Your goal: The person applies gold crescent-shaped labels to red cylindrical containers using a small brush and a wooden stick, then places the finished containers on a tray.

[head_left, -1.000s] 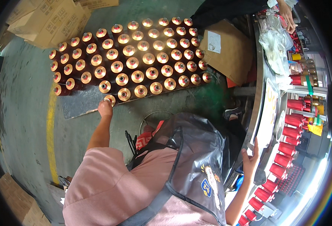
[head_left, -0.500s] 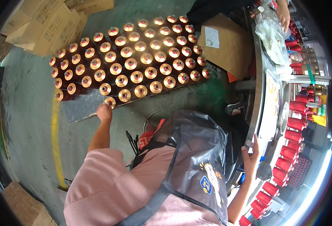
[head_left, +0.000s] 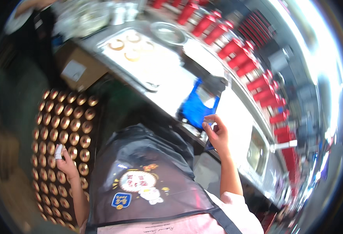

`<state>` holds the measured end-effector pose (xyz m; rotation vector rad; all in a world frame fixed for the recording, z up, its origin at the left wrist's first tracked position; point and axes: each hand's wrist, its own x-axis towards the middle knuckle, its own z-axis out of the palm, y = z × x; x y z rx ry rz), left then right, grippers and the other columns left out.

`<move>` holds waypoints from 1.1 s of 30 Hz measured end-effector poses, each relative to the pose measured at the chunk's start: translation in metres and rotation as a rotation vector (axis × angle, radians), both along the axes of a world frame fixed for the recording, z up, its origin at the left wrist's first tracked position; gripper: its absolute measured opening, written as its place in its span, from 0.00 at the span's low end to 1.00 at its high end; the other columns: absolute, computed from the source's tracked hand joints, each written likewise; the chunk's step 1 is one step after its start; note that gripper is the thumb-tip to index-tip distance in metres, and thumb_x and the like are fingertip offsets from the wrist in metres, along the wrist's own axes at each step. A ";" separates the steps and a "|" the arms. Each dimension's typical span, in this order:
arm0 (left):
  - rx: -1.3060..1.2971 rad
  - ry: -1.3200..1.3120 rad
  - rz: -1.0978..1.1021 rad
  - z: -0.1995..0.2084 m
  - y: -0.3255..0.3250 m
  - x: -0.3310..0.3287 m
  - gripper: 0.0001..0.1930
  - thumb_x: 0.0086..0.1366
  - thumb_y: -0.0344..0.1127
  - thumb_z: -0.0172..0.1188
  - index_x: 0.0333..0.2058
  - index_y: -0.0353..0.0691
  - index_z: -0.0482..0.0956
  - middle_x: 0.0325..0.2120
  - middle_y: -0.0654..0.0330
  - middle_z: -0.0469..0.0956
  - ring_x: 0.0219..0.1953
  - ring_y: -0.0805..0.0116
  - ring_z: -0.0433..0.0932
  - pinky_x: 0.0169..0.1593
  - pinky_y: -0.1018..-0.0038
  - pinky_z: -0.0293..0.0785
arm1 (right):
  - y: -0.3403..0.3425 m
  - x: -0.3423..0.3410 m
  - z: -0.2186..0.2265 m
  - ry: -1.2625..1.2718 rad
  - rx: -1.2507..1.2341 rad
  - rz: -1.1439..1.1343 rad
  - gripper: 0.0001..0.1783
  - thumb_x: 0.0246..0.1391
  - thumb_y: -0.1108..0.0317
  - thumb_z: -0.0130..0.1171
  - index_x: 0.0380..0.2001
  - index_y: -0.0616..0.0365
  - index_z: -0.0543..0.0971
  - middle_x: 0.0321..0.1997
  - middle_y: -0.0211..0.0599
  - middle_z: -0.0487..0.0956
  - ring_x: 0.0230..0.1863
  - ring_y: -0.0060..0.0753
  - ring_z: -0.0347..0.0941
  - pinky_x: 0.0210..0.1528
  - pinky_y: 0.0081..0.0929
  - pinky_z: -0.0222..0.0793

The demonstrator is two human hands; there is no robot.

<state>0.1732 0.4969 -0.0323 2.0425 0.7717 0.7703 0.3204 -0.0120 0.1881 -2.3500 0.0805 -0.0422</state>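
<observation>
My left hand (head_left: 67,163) hangs beside my body over the rows of dark red items with round gold tops (head_left: 63,137). A white wrap (head_left: 58,151) covers one of its fingers, which points outward; I see nothing held. Over the workbench edge, my right hand (head_left: 218,134) is raised with its fingers bent and apart, also holding nothing visible. Just beyond it lies a bright blue bag or cloth (head_left: 196,107), with a dark object (head_left: 214,83) behind. Motion blur softens both hands' edges.
A white sheet with gold ring shapes (head_left: 140,58) and a round clear dish (head_left: 168,33) are on the bench. Red bottle-like pieces (head_left: 243,62) line the far side. Another person (head_left: 39,35) stands at upper left near plastic bags (head_left: 83,19) and a cardboard piece (head_left: 78,72).
I have turned right toward the bench, so the gold-topped items now lie at my left. My left hand has let go of a gold-topped item; my right hand has lifted off the bench edge.
</observation>
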 end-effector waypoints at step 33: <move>-0.398 0.245 -1.598 0.156 -0.348 0.216 0.14 0.62 0.23 0.62 0.48 0.32 0.82 0.38 0.55 0.83 0.33 0.76 0.80 0.38 0.79 0.77 | -0.087 -0.038 -0.073 -0.030 -0.257 0.055 0.15 0.42 0.67 0.73 0.34 0.51 0.80 0.28 0.40 0.75 0.25 0.48 0.75 0.28 0.39 0.71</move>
